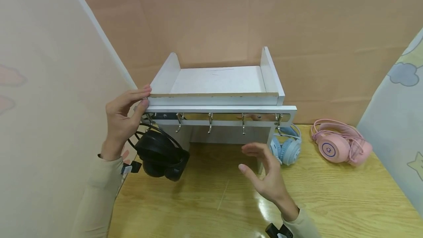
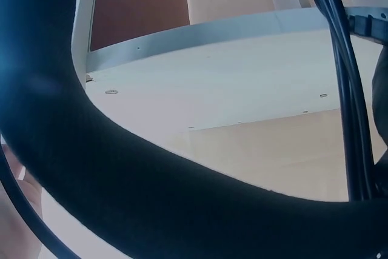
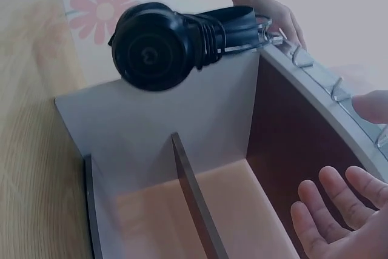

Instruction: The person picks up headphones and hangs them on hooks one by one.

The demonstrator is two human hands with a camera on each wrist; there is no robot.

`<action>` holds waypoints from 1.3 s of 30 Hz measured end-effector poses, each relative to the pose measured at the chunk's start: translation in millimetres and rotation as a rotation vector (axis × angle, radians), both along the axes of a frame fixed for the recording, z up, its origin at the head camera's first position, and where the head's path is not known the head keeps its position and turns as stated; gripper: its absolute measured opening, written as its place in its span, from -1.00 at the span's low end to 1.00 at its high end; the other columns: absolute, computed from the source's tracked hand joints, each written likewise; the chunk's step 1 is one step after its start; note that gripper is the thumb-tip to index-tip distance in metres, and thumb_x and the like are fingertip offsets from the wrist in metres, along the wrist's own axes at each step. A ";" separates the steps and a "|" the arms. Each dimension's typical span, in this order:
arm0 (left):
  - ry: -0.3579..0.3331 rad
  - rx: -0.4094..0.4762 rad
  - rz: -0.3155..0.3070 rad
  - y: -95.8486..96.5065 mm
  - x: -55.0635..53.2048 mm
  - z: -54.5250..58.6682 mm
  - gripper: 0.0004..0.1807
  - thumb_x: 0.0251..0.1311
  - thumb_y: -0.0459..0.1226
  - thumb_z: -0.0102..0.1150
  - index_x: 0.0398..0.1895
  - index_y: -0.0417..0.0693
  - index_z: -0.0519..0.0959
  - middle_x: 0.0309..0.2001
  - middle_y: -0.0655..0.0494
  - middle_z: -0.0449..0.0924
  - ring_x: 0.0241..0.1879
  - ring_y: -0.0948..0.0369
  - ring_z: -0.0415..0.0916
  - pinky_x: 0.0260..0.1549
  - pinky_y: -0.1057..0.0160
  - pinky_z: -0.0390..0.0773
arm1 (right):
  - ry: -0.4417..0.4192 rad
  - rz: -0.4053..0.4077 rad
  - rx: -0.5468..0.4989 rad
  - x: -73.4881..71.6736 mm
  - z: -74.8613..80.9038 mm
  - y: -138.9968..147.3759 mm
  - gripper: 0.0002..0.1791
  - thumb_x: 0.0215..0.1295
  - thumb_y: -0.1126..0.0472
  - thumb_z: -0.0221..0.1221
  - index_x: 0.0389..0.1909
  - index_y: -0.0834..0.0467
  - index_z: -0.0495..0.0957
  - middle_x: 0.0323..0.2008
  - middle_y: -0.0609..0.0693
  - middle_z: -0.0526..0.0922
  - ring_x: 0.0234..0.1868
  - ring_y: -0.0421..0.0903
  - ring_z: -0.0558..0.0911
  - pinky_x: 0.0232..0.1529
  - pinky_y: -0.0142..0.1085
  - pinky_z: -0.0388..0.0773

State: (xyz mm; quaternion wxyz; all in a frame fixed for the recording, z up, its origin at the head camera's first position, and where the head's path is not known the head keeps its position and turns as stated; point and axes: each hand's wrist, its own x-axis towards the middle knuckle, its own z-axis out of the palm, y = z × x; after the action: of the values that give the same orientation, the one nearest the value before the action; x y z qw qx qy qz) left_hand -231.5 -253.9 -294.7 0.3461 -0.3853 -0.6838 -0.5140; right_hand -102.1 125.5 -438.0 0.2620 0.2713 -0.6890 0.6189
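Observation:
Black headphones hang by their band from the leftmost hook of a white shelf. At that shelf's left front corner, my left hand touches the edge with extended fingers and thumb. The headphones' dark band fills much of the left wrist view. In the right wrist view, a round earcup is seen below the hook rail. My right hand is in the air in front of the shelf's right part, fingers spread and relaxed, holding nothing.
Several metal hooks line the rail under the shelf front. Light blue headphones rest on the wooden table by the shelf's right side. Pink headphones lie farther right. A pale wall stands close on the left.

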 end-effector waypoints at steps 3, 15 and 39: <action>-0.002 0.003 -0.004 0.3 -0.4 0.3 -0.75 0.23 -0.64 0.26 -0.03 -0.56 0.70 0.05 -0.16 0.81 0.23 0.06 0.73 0.29 0.22 0.67 | 0.021 -0.015 -0.012 -0.6 -1.0 6.6 -0.40 0.06 0.68 0.32 0.19 0.47 0.49 0.12 0.03 0.68 0.14 -0.09 0.68 0.23 -0.35 0.65; -0.005 0.009 0.003 -0.1 1.4 -0.2 -0.76 0.23 -0.64 0.25 -0.04 -0.56 0.70 0.04 -0.15 0.81 0.22 0.07 0.73 0.28 0.22 0.68 | 0.033 -0.033 -0.072 -7.7 -2.9 31.6 -0.43 0.08 0.72 0.26 0.18 0.56 0.46 0.04 0.27 0.66 0.11 -0.04 0.70 0.20 -0.35 0.66; 0.004 0.010 0.007 1.1 -0.7 -1.3 -0.77 0.26 -0.59 0.28 -0.04 -0.56 0.70 0.04 -0.12 0.82 0.22 0.08 0.73 0.30 0.22 0.67 | 0.005 -0.034 -0.176 -26.9 -6.5 74.1 -0.66 0.30 0.72 0.04 0.10 0.71 0.39 -0.09 0.05 0.75 -0.06 -0.19 0.74 0.05 -0.50 0.69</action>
State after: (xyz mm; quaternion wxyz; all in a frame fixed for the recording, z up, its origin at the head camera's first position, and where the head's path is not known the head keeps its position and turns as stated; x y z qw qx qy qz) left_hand -232.2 -252.8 -296.0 0.3509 -0.3822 -0.6820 -0.5154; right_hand -129.0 199.5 -444.4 0.2969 0.2369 -0.6360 0.6717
